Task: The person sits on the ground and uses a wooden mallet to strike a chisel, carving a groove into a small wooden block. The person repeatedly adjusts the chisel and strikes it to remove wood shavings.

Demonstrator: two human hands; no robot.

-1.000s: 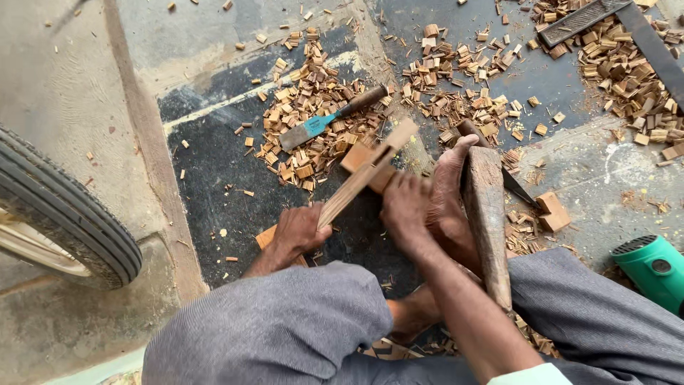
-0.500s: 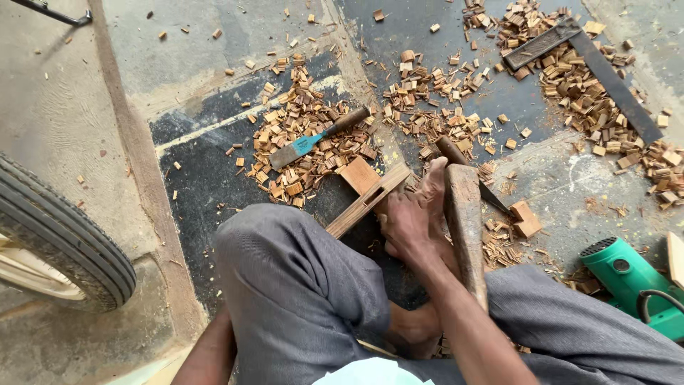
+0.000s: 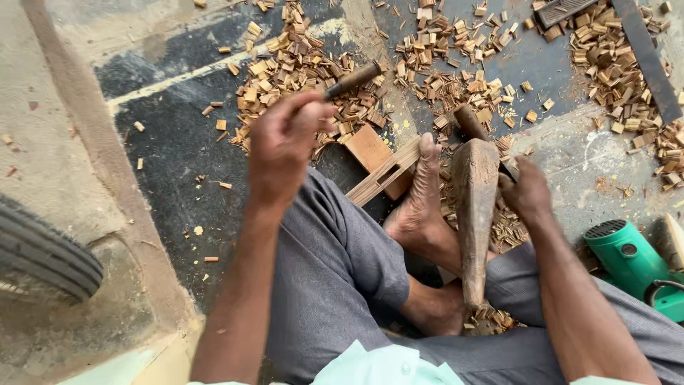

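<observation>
My left hand (image 3: 285,142) is raised over my knee and closed around a chisel (image 3: 353,80), whose dark wooden handle sticks out up and to the right. My right hand (image 3: 527,194) grips the side of a heavy wooden mallet (image 3: 476,214) that stands between my legs. A pale wooden strip (image 3: 381,178) with a slot cut in it lies on the dark floor. My bare foot (image 3: 422,192) presses down on it. A small square wood block (image 3: 368,147) rests against the strip.
Wood chips (image 3: 299,68) cover the floor ahead. A second tool handle (image 3: 470,122) lies behind the mallet. A green power tool (image 3: 634,265) sits at the right, dark metal bars (image 3: 645,50) at the top right, and a tyre (image 3: 43,257) at the left.
My left hand has lifted the chisel off the pile of chips. My right hand left the strip and now holds the mallet. My foot now rests on the strip.
</observation>
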